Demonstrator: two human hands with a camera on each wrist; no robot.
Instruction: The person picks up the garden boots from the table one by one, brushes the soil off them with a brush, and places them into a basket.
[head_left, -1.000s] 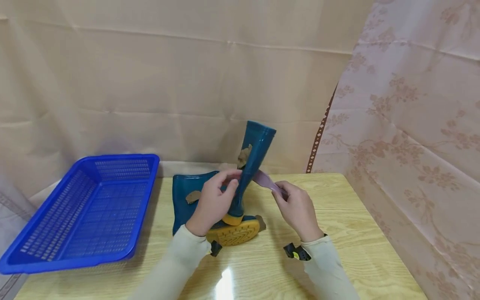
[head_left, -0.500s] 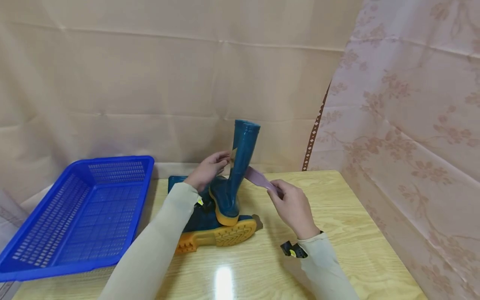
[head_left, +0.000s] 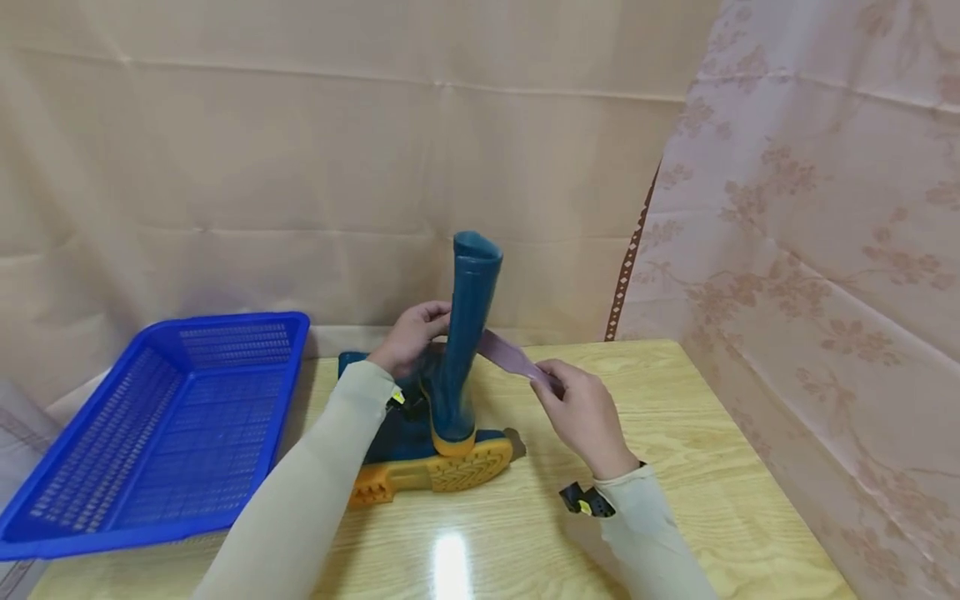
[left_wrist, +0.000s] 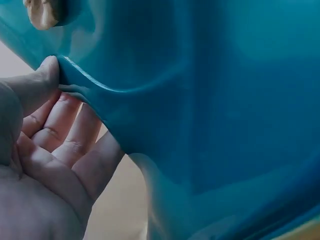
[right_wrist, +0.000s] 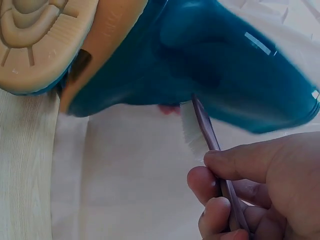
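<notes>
A teal rubber boot (head_left: 468, 321) with a yellow sole stands nearly upright, its heel over a second boot (head_left: 471, 468) lying on its side. My left hand (head_left: 411, 336) grips the standing boot's shaft; in the left wrist view the thumb presses the rubber against the fingers behind. A brown, mud-like patch (left_wrist: 44, 12) sticks to the rubber above that thumb. In my right hand (head_left: 588, 417) is a purple brush (head_left: 513, 356), held by its handle. The right wrist view shows its white bristles (right_wrist: 192, 131) beside the shaft, partly overlapping it; contact is hard to tell.
To the left, a blue plastic basket (head_left: 217, 433) stands at the wooden table's (head_left: 697, 467) left side. A beige cloth (head_left: 300, 167) hangs behind the table, and a floral cloth (head_left: 825, 250) borders the right. Something brown (head_left: 516, 442) sits by the lying boot's toe.
The boot has turned and swung left to nearly upright, its brown patch now out of the head view. My left hand has shifted left along its shaft. The brush has moved slightly left.
</notes>
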